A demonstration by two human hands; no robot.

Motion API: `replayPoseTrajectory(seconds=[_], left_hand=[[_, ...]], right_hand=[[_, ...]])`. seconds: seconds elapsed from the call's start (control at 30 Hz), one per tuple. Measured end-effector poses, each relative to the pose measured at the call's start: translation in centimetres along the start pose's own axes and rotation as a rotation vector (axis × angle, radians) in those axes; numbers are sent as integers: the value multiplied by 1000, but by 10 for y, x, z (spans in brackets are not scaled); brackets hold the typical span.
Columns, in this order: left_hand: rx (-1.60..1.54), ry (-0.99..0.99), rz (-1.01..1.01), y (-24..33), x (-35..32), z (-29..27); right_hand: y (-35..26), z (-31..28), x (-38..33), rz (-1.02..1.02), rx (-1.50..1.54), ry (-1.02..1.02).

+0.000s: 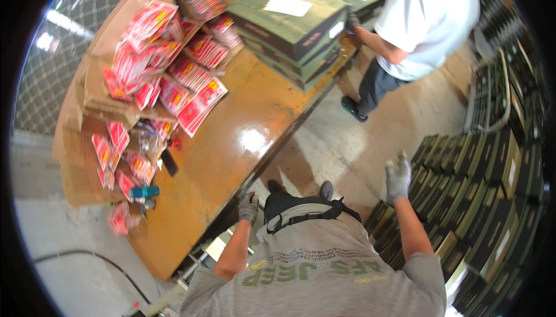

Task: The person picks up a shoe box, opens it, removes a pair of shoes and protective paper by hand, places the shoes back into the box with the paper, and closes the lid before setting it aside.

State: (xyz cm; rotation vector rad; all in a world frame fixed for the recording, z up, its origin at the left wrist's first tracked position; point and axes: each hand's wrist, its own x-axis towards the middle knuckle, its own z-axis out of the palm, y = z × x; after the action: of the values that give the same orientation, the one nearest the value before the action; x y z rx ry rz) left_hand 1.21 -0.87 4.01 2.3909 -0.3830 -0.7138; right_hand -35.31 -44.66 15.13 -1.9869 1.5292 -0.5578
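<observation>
My left hand [248,206], in a grey glove, hangs by the near edge of a glossy brown table [243,137] and holds nothing; its fingers are loosely curled. My right hand [398,177], also gloved, is raised with fingers spread and empty, just left of a wall of stacked dark green boxes [480,201]. On the table's far end stands a stack of flat dark green boxes [289,24] with white labels. Another person in a white shirt [417,21] stands beyond it, a gloved hand [352,20] on that stack.
Red and white packets [168,68] lie piled in open cardboard trays along the table's left side. A small blue-capped bottle [143,192] lies near the table's front left. A dark cable [87,256] runs over the grey floor at lower left. Wire mesh [75,21] closes the far left.
</observation>
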Motion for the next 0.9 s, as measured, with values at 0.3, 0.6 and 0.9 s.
replayPoseTrajectory(seconds=[0.3, 0.6, 0.9], left_hand=[[-83, 330, -221, -69, -111, -58], [-236, 550, -400, -112, -115, -57], [-518, 431, -245, -53, 24, -141]], right_hand=[[-323, 157, 273, -233, 679, -161], [-414, 200, 230, 271, 1133, -701], [-315, 286, -74, 241, 1233, -624]])
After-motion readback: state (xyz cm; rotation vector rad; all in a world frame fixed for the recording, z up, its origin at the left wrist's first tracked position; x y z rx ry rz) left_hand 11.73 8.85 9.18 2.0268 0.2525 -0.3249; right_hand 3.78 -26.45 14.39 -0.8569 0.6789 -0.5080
